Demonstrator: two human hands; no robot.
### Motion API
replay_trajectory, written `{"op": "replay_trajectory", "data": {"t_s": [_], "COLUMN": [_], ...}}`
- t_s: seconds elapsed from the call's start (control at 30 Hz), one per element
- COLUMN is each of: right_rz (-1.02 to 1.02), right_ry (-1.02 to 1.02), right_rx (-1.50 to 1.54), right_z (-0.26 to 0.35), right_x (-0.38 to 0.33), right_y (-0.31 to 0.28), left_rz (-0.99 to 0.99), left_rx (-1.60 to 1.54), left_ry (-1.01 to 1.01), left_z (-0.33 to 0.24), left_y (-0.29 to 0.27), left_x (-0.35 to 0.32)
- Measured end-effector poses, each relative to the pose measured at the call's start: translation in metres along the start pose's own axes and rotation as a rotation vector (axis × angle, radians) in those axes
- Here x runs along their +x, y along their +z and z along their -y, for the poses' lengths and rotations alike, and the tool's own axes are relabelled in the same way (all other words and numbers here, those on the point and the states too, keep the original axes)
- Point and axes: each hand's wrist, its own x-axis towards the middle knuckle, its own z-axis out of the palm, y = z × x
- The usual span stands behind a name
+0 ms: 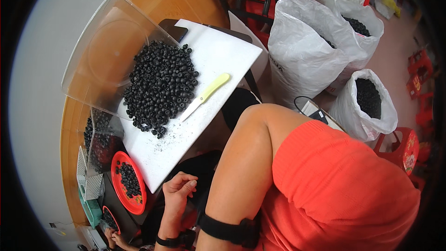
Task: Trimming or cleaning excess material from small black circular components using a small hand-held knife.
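Observation:
My left hand [179, 189] is at the near edge of the white board [153, 160], its fingers curled in and the thumb against them. Nothing shows between those fingers. My right forearm [239, 181] bends back toward the lower edge, and the right hand is out of the picture. On the board lies a large heap of round black beads with holes [162, 83]. A knife with a pale yellow-green handle [214, 87] rests to the right of the heap, apart from both hands. Dark crumbs speckle the board's near part.
A clear plastic bin [88, 56] stands tilted behind the heap. Left of the board is a red plate [118, 193] with more black beads. Another person's hands [114, 238] work at a smaller red dish. White sacks [297, 51] and a red stool [404, 153] stand at right.

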Motion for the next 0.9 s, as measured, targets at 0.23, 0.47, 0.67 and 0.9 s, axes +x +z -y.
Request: {"op": "replay_trajectory", "data": {"t_s": [0.23, 0.47, 0.67, 0.9], "right_rz": [0.063, 0.053, 0.054, 0.025], "right_ry": [-0.055, -0.087, -0.139, -0.167], "right_rx": [0.053, 0.060, 0.072, 0.068], "right_z": [0.002, -0.018, -0.022, 0.005], "right_x": [0.009, 0.045, 0.076, 0.007], "right_y": [-0.011, -0.007, 0.022, -0.015], "left_rz": [-0.019, 0.165, 0.259, 0.136], "left_rx": [0.026, 0.011, 0.196, 0.225], "left_ry": [-0.053, -0.040, 0.125, 0.021], "left_z": [-0.004, 0.005, 0.003, 0.010], "left_y": [0.015, 0.032, 0.027, 0.021], "left_x": [0.001, 0.017, 0.018, 0.008]}}
